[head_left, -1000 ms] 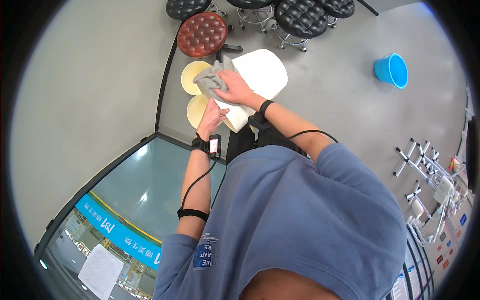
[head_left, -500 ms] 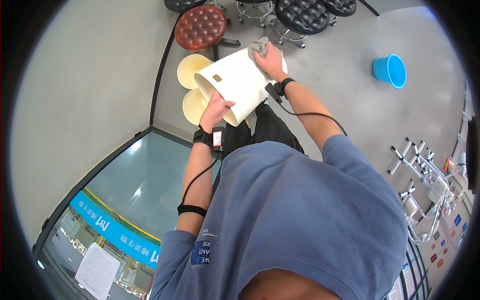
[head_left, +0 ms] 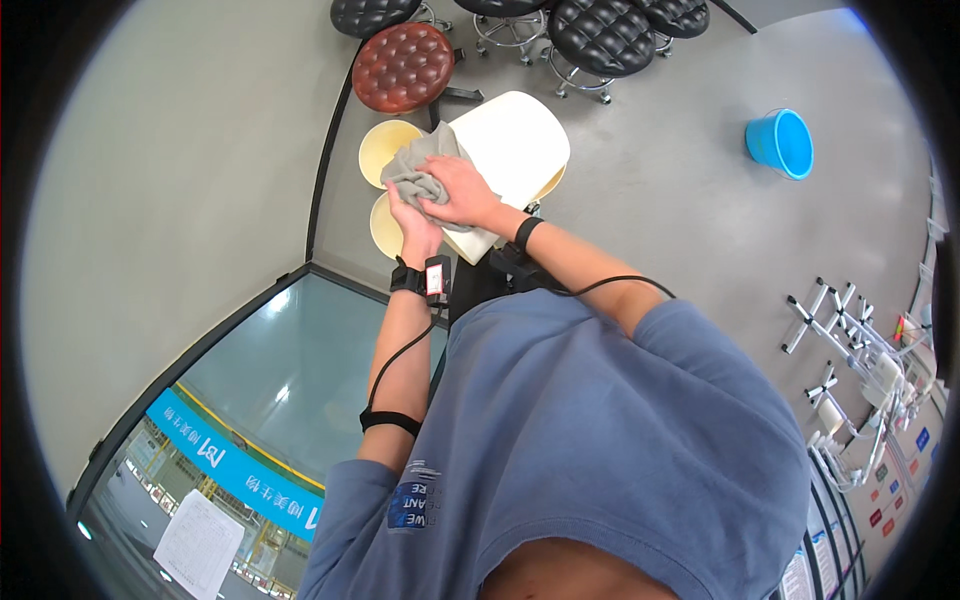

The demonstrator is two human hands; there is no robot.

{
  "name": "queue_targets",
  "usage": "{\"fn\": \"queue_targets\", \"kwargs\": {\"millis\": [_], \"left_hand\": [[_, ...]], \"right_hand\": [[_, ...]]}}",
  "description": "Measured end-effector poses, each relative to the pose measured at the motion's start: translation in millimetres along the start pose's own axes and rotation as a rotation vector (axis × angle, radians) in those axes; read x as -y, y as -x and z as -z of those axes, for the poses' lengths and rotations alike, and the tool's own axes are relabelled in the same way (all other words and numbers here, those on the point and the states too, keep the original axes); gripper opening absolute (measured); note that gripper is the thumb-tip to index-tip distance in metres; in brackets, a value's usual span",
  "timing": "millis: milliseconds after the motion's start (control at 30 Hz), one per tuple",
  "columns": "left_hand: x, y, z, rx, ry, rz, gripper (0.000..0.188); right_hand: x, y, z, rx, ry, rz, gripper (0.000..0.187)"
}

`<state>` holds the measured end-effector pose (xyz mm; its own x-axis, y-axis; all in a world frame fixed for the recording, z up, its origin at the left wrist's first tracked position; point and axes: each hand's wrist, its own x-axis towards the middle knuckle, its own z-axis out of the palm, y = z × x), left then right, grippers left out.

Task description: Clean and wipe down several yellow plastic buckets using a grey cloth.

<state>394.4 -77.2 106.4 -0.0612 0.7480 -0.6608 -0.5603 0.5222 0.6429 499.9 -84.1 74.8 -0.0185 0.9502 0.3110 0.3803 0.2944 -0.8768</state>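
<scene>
A cream-white bin (head_left: 515,140) lies tilted in front of my legs, its pale yellow inside edge showing at the lower right. A crumpled grey cloth (head_left: 430,150) covers its left end. My right hand (head_left: 460,190) is closed on the cloth from above, pressing it to the bin. Lower left of it, my left hand (head_left: 415,228) is closed at the cloth's edge, its fingers partly hidden by the folds; whether it also bears on the bin cannot be seen. Two more cream bins, an upper one (head_left: 383,143) and a lower one (head_left: 384,228), stand just left.
A red-brown stool (head_left: 403,67) and several black stools (head_left: 600,38) stand at the far side. A blue bucket (head_left: 780,143) is on the grey floor to the right. White-legged stands (head_left: 835,320) are farther right. A glass panel (head_left: 320,340) is at the left.
My right hand has carried the cloth from the bin's far right end to its left end, beside my left hand. The bin has turned, and its open end no longer faces left.
</scene>
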Motion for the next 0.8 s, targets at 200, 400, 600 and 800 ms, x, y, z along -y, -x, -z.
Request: {"fn": "queue_targets", "kwargs": {"millis": [200, 400, 600, 800], "left_hand": [[25, -15, 16, -0.100, -0.291, 0.041, 0.044], [29, -11, -13, 0.023, -0.339, -0.044, 0.025], [25, -39, 3, 0.134, -0.008, 0.104, 0.027], [15, -12, -36, -0.005, 0.072, 0.011, 0.058]], "right_hand": [[-39, -8, 33, -0.092, 0.114, -0.252, 0.042], [-138, 1, 92, -0.246, 0.330, -0.630, 0.046], [-110, -3, 82, -0.025, 0.196, -0.644, 0.049], [-20, -21, 27, 0.122, -0.041, -0.194, 0.048]]}}
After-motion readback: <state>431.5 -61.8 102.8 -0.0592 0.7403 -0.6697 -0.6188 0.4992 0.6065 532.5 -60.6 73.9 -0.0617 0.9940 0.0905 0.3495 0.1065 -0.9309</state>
